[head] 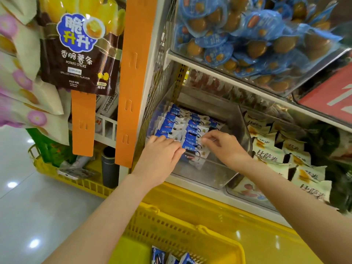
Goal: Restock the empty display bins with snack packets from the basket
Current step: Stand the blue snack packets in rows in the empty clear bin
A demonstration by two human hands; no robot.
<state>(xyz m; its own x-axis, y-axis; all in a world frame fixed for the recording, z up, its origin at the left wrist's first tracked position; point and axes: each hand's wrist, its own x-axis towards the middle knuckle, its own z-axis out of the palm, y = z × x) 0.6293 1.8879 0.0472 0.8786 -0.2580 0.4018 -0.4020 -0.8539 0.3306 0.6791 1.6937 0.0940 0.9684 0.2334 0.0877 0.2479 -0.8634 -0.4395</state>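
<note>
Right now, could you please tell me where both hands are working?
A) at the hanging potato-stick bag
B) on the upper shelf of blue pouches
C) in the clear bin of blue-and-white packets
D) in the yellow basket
C: the left hand presses on, and the right hand pinches, the blue-and-white packets lined up inside the clear bin, above the yellow basket.

Two hands, the left hand (162, 155) and the right hand (226, 147). One clear bin (202, 174) holds two rows of blue-and-white packets (171, 121), roughly five or six a row; the overlap hides the exact count. Below the bin, one yellow basket (171, 231) shows three loose packets (158, 256). Left of the bin are a second basket (83, 184), two orange strips (133, 73) and one brown bag (80, 54).
</note>
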